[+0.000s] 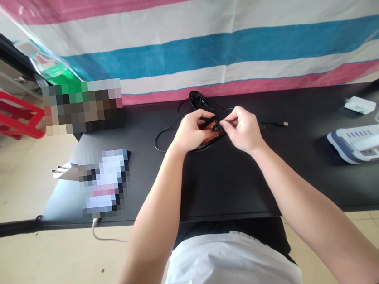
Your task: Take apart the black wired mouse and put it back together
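Note:
An opened computer mouse (212, 135), its orange-brown circuit board exposed in a dark base, lies on the black table between my hands. My left hand (191, 131) grips its left side, fingers along the far edge and thumb over the board. At the right end of the board, the thumb and fingertips of my right hand (243, 127) are pinched together; whatever is between them is too small to make out. Just beyond sits the black mouse shell (198, 101), inner side showing. A thin black cable (157, 139) loops to the left, and a USB plug (285, 124) rests on the right.
On the right are a power strip (351, 153) and a white charger (359, 105). A phone (109, 178) with a charging cord and another plug adapter (64, 171) lie left. A green-labelled bottle (62, 74) stands at back left. Striped sheeting (200, 52) hangs behind the table (225, 183).

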{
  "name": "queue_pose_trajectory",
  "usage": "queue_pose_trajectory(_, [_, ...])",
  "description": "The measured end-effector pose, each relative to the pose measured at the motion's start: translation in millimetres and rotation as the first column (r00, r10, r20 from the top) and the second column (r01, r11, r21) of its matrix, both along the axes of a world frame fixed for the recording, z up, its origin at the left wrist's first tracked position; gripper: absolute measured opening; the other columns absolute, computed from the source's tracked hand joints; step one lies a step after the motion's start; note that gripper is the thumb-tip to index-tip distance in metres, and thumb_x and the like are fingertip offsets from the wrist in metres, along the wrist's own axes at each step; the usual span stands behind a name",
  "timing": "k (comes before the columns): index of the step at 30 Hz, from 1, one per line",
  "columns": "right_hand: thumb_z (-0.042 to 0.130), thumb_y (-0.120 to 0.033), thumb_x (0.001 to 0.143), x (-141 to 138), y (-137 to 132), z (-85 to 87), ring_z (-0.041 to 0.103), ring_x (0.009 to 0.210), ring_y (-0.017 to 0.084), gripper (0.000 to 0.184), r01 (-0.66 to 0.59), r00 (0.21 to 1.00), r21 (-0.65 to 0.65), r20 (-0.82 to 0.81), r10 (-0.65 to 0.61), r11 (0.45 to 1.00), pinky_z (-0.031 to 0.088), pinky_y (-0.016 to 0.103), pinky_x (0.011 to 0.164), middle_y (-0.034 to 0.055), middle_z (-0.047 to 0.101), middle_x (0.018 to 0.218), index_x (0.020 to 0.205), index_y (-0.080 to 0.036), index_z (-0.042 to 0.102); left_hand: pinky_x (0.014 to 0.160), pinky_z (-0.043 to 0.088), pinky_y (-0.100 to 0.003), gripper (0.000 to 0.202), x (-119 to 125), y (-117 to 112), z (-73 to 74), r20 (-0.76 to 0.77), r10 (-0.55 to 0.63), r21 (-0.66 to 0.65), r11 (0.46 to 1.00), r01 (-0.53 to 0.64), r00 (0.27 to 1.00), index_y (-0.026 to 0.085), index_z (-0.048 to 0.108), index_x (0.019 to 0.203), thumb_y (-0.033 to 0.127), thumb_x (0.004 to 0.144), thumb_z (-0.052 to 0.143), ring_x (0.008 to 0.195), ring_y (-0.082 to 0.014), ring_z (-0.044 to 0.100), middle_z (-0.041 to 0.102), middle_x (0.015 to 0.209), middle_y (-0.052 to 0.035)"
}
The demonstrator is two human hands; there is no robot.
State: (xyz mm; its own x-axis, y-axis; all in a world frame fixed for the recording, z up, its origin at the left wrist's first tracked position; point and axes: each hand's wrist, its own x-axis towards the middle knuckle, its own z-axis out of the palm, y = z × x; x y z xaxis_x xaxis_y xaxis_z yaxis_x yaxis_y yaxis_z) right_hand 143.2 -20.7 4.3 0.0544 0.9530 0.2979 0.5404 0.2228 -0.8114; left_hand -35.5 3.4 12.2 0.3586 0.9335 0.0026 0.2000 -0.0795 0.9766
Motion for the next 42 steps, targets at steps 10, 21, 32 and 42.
queue_pose_trajectory(10, [0.070, -0.029, 0.076, 0.8, 12.3, -10.8, 0.053, 0.056, 0.013, 0.027, 0.028, 0.935, -0.103, -0.349, -0.063, 0.994, 0.045, 0.029, 0.056, -0.0013, 0.058, 0.064, 0.071, -0.024, 0.045, 0.057, 0.049, -0.024, 0.047, 10.1, -2.1, -7.1, 0.024, 0.035, 0.101, 0.994, -0.037, 0.999, 0.015, 0.064, 0.113, 0.020, 0.067, 0.074, 0.057, -0.0127, 0.063, 0.068, 0.072, -0.0003])
queue_pose_trajectory(21, [0.084, -0.033, 0.056, -5.7, 10.9, -1.8, 0.036, 0.037, 0.002, 0.034, -0.120, 0.656, -0.147, -0.754, -0.033, 0.982, 0.022, 0.017, 0.036, -0.0095, 0.047, 0.049, 0.073, -0.019, 0.057, 0.051, 0.047, -0.024, 0.044, 12.8, -3.9, -4.3, 0.116, 0.056, 0.139, 0.988, -0.072, 0.992, 0.016, 0.065, 0.108, 0.020, 0.065, 0.074, 0.054, -0.0130, 0.062, 0.068, 0.068, 0.0008])
queue_pose_trajectory(32, [0.063, -0.022, 0.057, 7.1, 12.0, -3.1, 0.052, 0.036, 0.009, 0.016, -0.305, 0.653, -0.091, -0.745, 0.139, 0.948, 0.037, 0.022, 0.034, -0.0040, 0.061, 0.052, 0.073, -0.018, 0.061, 0.055, 0.049, -0.024, 0.044, 8.0, -5.1, 7.6, 0.070, -0.005, 0.068, 0.998, 0.000, 0.998, 0.014, 0.064, 0.107, 0.017, 0.064, 0.074, 0.054, -0.0122, 0.061, 0.066, 0.067, 0.0017])
queue_pose_trajectory(42, [0.068, -0.020, 0.054, 10.0, 12.2, -2.5, 0.054, 0.038, 0.009, 0.019, -0.323, 0.700, -0.129, -0.699, 0.144, 0.938, 0.040, 0.022, 0.035, -0.0052, 0.061, 0.055, 0.072, -0.018, 0.060, 0.058, 0.051, -0.025, 0.040, 4.9, -4.3, 6.6, 0.075, -0.057, 0.055, 0.997, 0.053, 0.996, 0.013, 0.064, 0.104, 0.013, 0.065, 0.072, 0.057, -0.0124, 0.063, 0.068, 0.068, 0.0006])
